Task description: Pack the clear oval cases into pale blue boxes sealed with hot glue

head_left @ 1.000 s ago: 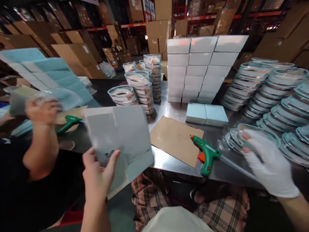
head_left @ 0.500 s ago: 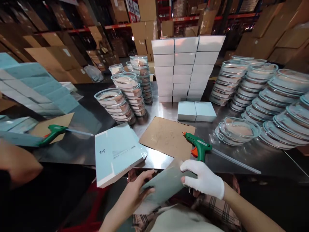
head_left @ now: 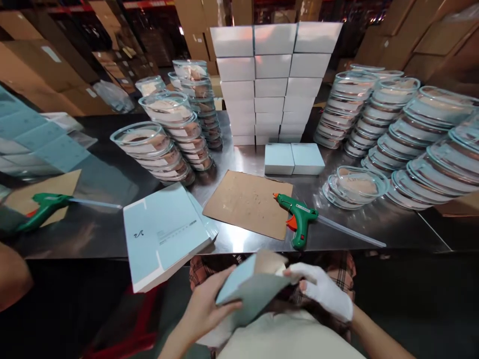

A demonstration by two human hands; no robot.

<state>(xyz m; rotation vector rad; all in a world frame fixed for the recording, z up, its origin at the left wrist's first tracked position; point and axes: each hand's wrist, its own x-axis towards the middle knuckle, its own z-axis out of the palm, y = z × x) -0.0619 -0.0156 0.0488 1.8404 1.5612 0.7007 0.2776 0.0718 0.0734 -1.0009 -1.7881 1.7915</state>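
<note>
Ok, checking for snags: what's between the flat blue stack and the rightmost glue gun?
In the head view, a brown cardboard sheet lies between blue stack and glue gun.

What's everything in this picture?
Cartons: many, brown, behind
Bag: one, clear, back left
Table: one, grey, middle
White stack: one, white, back
Small boxes: two, blue, before it
Blue stack: one, blue, far left
Dishes: many, clear, stacked both sides
Cardboard: two, brown, by guns
Glue guns: two, green, right, left
Glue sticks: two, clear, in guns
Blue pile: one, blue, front left
Red thing: one, red, lower left
Another's arm: one, bare, left edge
Card: one, bluish, between hands
Top: one, pale, bottom
Left hand: one, bare, on card
Right hand: one, white gloved, at card
</note>
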